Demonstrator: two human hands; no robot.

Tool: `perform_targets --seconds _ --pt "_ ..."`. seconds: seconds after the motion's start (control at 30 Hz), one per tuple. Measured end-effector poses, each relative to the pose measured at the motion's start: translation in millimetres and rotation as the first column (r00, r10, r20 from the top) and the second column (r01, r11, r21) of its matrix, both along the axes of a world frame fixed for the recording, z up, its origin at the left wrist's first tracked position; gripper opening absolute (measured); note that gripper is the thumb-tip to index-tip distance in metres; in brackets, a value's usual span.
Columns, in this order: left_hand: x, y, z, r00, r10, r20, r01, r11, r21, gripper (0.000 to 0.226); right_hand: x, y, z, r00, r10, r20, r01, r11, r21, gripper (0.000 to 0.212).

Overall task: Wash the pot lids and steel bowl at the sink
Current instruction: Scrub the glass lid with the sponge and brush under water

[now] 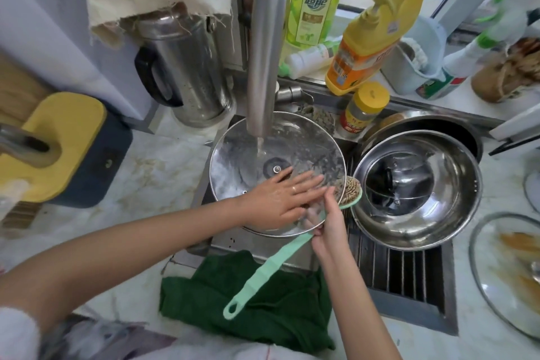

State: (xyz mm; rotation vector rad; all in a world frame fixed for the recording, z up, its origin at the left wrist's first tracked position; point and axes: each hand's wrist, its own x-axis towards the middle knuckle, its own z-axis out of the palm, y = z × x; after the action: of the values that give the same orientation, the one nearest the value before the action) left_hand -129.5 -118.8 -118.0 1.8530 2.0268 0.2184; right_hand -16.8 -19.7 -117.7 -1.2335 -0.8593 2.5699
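A pale marble worktop (140,178) surrounds a steel sink (450,301). At the centre, a large glass pot lid (233,161) lies beneath the running tap (267,52), seemingly underside up so water rinses it. At three o'clock from it, a steel bowl (455,213) sits over the sink with a smaller lid (400,181) inside. At four o'clock, another lid (496,272), smeared with food, lies on the worktop. The left hand (277,199) presses flat on the large lid, fingers straight, apparently steadying it. The right hand (330,228) has its fingers gripping a green-handled brush (263,275), bristles at the lid's three o'clock edge.
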Motion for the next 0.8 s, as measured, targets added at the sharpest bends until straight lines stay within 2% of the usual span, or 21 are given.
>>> perform_targets --seconds 0.07,0.13,0.2,0.27,0.37,0.47,0.57,0.67,0.73,0.77,0.8 --pt "-10 -10 -8 0.999 -0.002 -0.034 0.003 0.999 0.049 0.056 3 3 8 1.0 -0.014 0.024 0.013 1.0 0.027 0.048" --pt "-20 4 -13 0.978 0.19 -0.086 -0.186 0.981 0.056 0.056 5 4 17 0.998 -0.012 0.054 0.008 0.997 0.082 0.046" --pt "-32 29 -8 0.912 0.408 -0.046 -0.405 0.912 0.058 0.057 6 2 24 0.996 -0.02 0.09 0.007 0.989 0.15 0.046" --pt "-44 45 -2 0.876 0.481 -0.012 -0.478 0.872 0.104 0.059 6 2 28 0.992 -0.049 0.119 0.025 0.98 0.197 0.043" --pt "-51 35 -7 0.816 0.578 0.025 -0.578 0.813 0.065 0.058 8 6 37 0.983 -0.154 0.096 0.13 0.967 0.218 0.039" --pt "-16 14 -10 0.804 0.593 0.031 -0.592 0.805 -0.047 0.058 8 11 43 0.965 -0.251 0.076 0.226 0.942 0.247 0.035" --pt "34 -8 2 0.813 0.563 0.149 -0.549 0.827 -0.124 0.057 7 11 43 0.945 -0.322 0.056 0.29 0.905 0.31 0.032" --pt "51 -24 3 0.784 0.587 0.203 -0.58 0.808 -0.101 0.056 7 8 46 0.935 -0.354 0.035 0.322 0.884 0.341 0.033" --pt "32 -25 -8 0.69 0.689 0.222 -0.691 0.718 -0.083 0.059 11 7 50 0.935 -0.354 0.017 0.327 0.88 0.346 0.033" --pt "17 -23 -13 0.601 0.753 0.267 -0.76 0.642 -0.098 0.061 12 7 51 0.936 -0.351 0.012 0.325 0.88 0.347 0.033" --pt "4 -22 -15 0.471 0.811 0.347 -0.831 0.54 -0.137 0.063 14 7 53 0.938 -0.347 0.013 0.32 0.879 0.354 0.034"
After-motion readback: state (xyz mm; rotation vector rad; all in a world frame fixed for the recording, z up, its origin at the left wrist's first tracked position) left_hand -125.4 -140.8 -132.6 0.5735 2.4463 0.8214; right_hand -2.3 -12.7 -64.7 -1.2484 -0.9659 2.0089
